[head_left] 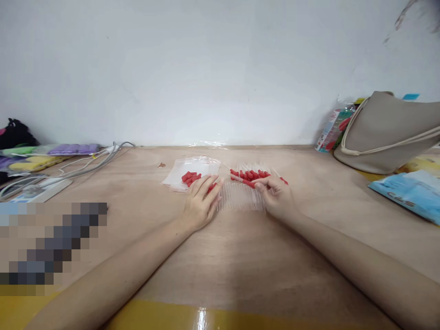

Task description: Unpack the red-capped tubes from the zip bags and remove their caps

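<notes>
My left hand (201, 204) lies flat with its fingers stretched out, over the edge of a stack of clear plastic bags (174, 173) and some loose red pieces (190, 178). My right hand (277, 196) pinches a thin pale stick with a red end (249, 183) between thumb and fingers. The stick points left. Behind it lies a row of pale sticks with red ends (252, 174). Between my hands is a row of clear thin sticks (240, 198) side by side. My left fingers partly hide some red pieces.
A grey bag (381, 128) and a blue packet (407, 192) sit on the right of the wooden table (206, 266). At left are a white power strip (51, 190), cables (99, 159) and bagged coloured items (74, 149). A wall (213, 73) stands behind.
</notes>
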`<state>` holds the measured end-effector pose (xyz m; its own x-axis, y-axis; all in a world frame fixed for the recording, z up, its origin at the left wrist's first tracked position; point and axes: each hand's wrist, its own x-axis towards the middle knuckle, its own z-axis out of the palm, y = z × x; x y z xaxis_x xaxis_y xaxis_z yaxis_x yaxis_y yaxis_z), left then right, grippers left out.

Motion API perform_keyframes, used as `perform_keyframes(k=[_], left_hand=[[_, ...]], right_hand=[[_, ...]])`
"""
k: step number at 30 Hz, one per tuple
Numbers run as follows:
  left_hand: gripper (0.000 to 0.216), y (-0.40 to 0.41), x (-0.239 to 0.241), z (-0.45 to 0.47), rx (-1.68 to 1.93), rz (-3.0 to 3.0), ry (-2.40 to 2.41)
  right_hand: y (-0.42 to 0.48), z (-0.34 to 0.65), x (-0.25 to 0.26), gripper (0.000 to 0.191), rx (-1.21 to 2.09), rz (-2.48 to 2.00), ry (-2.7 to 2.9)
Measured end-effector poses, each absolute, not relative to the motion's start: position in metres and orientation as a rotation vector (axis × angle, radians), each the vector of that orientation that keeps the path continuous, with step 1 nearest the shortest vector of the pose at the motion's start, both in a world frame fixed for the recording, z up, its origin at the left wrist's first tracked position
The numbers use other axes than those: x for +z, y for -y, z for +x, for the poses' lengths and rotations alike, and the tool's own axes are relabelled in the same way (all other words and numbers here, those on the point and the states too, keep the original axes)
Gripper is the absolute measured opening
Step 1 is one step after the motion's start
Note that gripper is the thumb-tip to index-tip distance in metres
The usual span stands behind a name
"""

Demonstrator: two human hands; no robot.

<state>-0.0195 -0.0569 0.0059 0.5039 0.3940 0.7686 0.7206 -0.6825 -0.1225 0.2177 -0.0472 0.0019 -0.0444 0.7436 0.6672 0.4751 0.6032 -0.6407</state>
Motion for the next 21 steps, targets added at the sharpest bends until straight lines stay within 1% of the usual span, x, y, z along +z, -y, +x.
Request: perform_keyframes(k=[2,4,6,8,12,16,21], left_hand=[[0.039,0.057,0.006,-0.019,-0.976,-2.32,0.883],[0.03,0.056,0.005,-0.02,-0.949,-2.355,0.826],[0.02,0.055,0.004,-0.021,-0.956,-2.379,0.784],[0.015,0.054,0.003,-0.021,-0.972,-2.384,0.771],[0.011,0.057,0.003,-0.017,-0.969,-2.381,0.76],[0.012,0.064,0.002,-0.008,-0.934,-2.419,0.751],[0.013,0.069,0.002,-0.003,-0.823,-2.482,0.704]], right_hand=[[0.058,0.209,0.002,0.019,0.278,-0.918,1.835],[0.065,0.205,0.002,0.018,0.282,-0.85,1.915],[0.069,0.204,0.003,0.018,0.288,-0.815,1.966],[0.069,0.206,0.005,0.017,0.28,-0.809,2.015],[0.071,0.207,0.007,0.017,0.185,-0.848,2.091],[0.074,0.202,0.003,0.021,-0.064,-0.843,2.174],[0.074,0.198,-0.003,0.015,-0.252,-0.78,2.178]])
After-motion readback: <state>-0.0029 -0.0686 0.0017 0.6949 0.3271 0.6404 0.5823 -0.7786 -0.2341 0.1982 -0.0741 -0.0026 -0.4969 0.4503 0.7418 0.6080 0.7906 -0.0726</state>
